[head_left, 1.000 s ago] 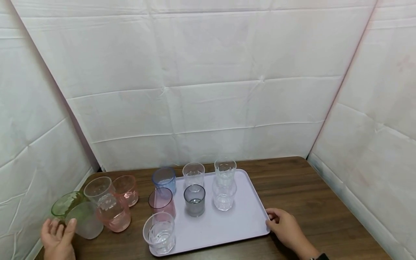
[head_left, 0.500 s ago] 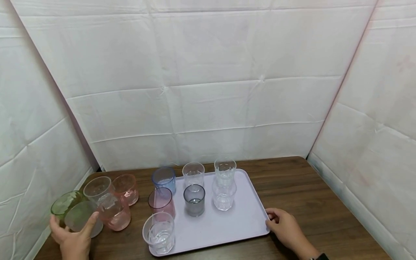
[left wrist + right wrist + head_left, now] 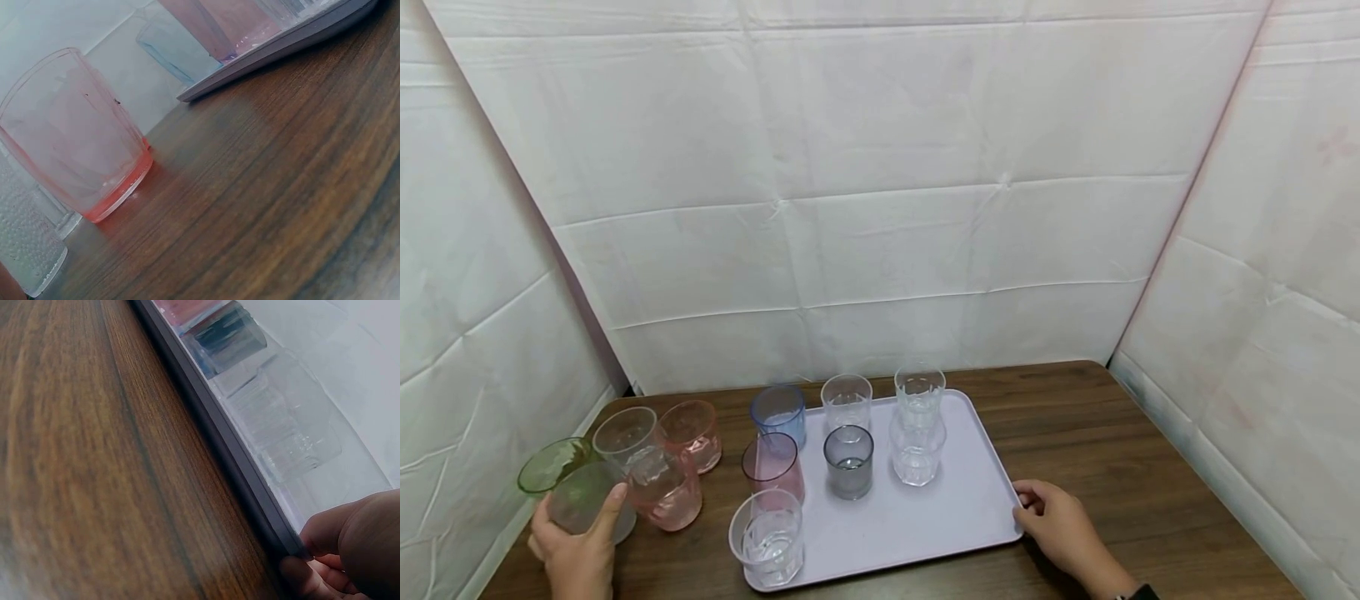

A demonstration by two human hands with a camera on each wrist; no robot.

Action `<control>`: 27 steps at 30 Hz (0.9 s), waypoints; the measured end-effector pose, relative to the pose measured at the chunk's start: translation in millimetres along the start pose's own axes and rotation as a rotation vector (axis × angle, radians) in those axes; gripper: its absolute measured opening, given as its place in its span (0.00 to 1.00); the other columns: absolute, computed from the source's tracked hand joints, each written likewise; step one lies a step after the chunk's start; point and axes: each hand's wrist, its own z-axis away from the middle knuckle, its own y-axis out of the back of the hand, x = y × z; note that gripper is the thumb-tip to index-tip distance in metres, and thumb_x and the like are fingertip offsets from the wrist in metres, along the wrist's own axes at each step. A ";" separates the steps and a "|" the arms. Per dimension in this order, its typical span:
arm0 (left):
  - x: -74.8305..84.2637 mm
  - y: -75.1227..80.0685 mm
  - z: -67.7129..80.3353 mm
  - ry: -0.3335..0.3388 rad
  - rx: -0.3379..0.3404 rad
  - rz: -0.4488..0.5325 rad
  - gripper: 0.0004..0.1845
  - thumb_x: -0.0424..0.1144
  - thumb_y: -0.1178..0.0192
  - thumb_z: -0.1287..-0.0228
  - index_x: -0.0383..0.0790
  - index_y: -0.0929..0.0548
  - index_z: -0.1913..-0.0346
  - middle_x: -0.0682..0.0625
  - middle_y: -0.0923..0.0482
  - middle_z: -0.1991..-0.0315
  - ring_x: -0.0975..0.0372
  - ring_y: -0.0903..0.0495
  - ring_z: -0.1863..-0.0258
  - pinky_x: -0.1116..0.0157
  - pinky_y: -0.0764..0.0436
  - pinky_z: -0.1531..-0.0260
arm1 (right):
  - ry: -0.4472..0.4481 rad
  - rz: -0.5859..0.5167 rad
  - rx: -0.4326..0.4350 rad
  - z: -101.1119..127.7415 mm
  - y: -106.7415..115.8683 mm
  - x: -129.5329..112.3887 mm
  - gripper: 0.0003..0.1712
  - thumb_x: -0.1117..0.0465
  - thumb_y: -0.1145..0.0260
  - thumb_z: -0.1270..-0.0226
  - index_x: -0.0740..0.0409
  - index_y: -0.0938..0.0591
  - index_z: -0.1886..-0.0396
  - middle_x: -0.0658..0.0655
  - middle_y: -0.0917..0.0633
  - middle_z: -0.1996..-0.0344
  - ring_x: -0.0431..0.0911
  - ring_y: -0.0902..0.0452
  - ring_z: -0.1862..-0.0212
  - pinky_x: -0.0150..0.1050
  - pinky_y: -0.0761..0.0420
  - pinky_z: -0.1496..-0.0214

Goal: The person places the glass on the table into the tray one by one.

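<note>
My left hand grips a frosted clear cup at the table's front left; the same frosted cup shows at the left edge of the left wrist view. A green cup, a clear cup and two pink cups stand close around it. My right hand holds the right edge of a pale lilac tray, with fingers curled at the rim. On the tray stand several cups: blue, purple-pink, grey and clear ones.
The wooden table is enclosed by white sheeting at the back and on both sides. Bare wood lies right of the tray. A pink cup stands close in the left wrist view, with the tray's corner behind it.
My left hand has moved up to the frosted cup and closed round it. The right hand and the tray have not moved.
</note>
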 end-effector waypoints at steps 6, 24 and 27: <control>-1.0 -3.2 1.2 0.007 0.061 0.115 0.54 0.53 0.28 0.42 0.46 0.50 0.21 0.46 0.48 0.25 0.49 0.52 0.23 0.57 0.54 0.23 | 0.007 0.004 0.004 -0.2 0.0 1.1 0.17 0.69 0.31 0.41 0.65 0.15 0.50 0.50 0.18 0.67 0.40 0.25 0.64 0.31 0.24 0.64; 59.7 18.1 11.7 -0.060 0.116 0.519 0.46 0.32 0.26 0.42 0.56 0.44 0.29 0.62 0.28 0.50 0.72 0.31 0.53 0.82 0.32 0.58 | 0.021 0.009 0.010 0.5 -0.1 -0.3 0.18 0.68 0.31 0.42 0.65 0.15 0.51 0.49 0.18 0.67 0.40 0.25 0.64 0.31 0.24 0.64; 78.5 14.6 20.7 -0.090 0.090 0.601 0.46 0.27 0.27 0.44 0.53 0.43 0.29 0.58 0.28 0.47 0.68 0.30 0.52 0.81 0.29 0.57 | 0.024 0.009 0.012 0.7 -0.2 0.2 0.18 0.69 0.31 0.42 0.65 0.14 0.51 0.49 0.18 0.67 0.40 0.25 0.65 0.31 0.24 0.64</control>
